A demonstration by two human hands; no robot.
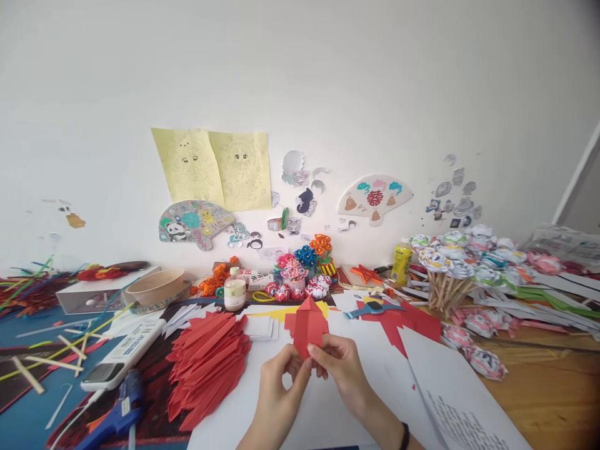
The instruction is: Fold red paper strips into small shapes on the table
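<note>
both hands raised at centre: left hand (276, 390) and right hand (340, 365) pinch folded red paper (307, 325) by its lower edge, point upward. white sheet (323, 412) beneath; stack of red folded pieces (206, 365) left; cluttered table (548, 381); white wall (328, 75) with drawings.

Folded red paper (307, 328) between left hand (276, 390) and right hand (344, 369).

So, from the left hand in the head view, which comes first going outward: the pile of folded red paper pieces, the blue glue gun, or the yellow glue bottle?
1. Pile of folded red paper pieces: just left of the left hand.
2. Blue glue gun: farther left, at the near table edge.
3. Yellow glue bottle: far right, back by the wall.
</note>
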